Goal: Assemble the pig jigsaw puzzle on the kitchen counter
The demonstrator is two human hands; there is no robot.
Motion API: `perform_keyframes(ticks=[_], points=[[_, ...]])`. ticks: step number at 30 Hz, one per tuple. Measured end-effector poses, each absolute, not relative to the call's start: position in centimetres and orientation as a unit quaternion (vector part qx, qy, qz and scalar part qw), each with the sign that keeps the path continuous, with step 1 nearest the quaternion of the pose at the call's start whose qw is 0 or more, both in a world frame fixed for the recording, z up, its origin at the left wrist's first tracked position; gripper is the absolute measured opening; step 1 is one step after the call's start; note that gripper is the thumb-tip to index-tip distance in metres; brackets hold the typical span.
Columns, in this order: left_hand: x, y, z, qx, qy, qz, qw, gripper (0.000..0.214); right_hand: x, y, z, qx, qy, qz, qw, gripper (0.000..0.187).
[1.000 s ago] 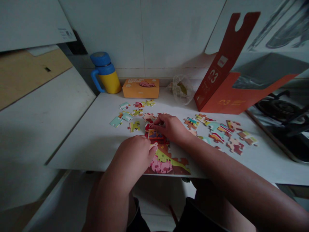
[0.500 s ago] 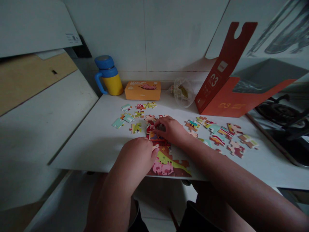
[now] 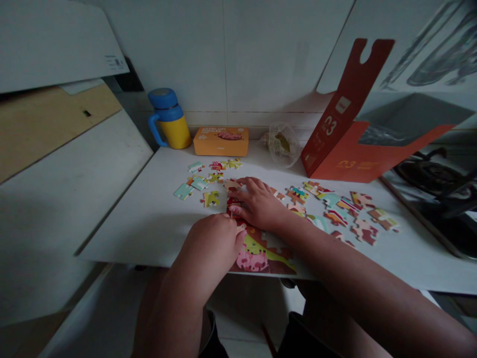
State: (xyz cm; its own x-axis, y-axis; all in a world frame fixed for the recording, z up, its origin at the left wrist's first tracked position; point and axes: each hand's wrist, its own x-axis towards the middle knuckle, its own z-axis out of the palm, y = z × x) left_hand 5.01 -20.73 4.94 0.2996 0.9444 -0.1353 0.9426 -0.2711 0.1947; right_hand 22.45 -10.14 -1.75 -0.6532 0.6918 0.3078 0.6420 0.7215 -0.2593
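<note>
A partly joined jigsaw puzzle (image 3: 252, 258) lies at the table's front edge, with a pink spotted animal on green and brown ground and red pieces above it. My left hand (image 3: 218, 233) is closed at the puzzle's left side, its thumb and fingertips against the joined pieces; most of its fingers are hidden. Over the red upper pieces lies my right hand (image 3: 261, 204), palm down with its fingers stretched out, covering much of that part. A loose green piece (image 3: 211, 199) is just left of the puzzle's top.
Loose pieces lie at the back left (image 3: 199, 183) and at the right (image 3: 337, 204). Behind stand a blue and yellow flask (image 3: 175, 130), an orange puzzle box (image 3: 220, 144), a clear plastic bag (image 3: 283, 146) and an open red box (image 3: 343, 161). A gas stove (image 3: 432, 199) borders the right.
My right hand has gone from a curled grip at the red pieces to lying flatter over them, fingers extended left. My left hand has stayed nearly in place.
</note>
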Motion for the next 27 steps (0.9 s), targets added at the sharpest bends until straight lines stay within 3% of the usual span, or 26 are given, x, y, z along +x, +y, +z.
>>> perform_keyframes(ticks=[7,15,27], points=[[5.2,-20.9,5.2,0.797,0.591,0.003,0.124,0.041,22.9,-9.8,-2.1,-0.449,-0.87,0.033,0.202,0.053],[5.0,-20.9,5.2,0.798,0.587,0.021,0.13,0.038,23.4,-9.9,-0.2,-0.336,-0.909,0.114,0.218,0.023],[5.1,-21.6,5.3,0.804,0.58,-0.002,0.134,0.026,23.9,-9.4,0.0,-0.268,-0.924,0.118,0.247,0.025]])
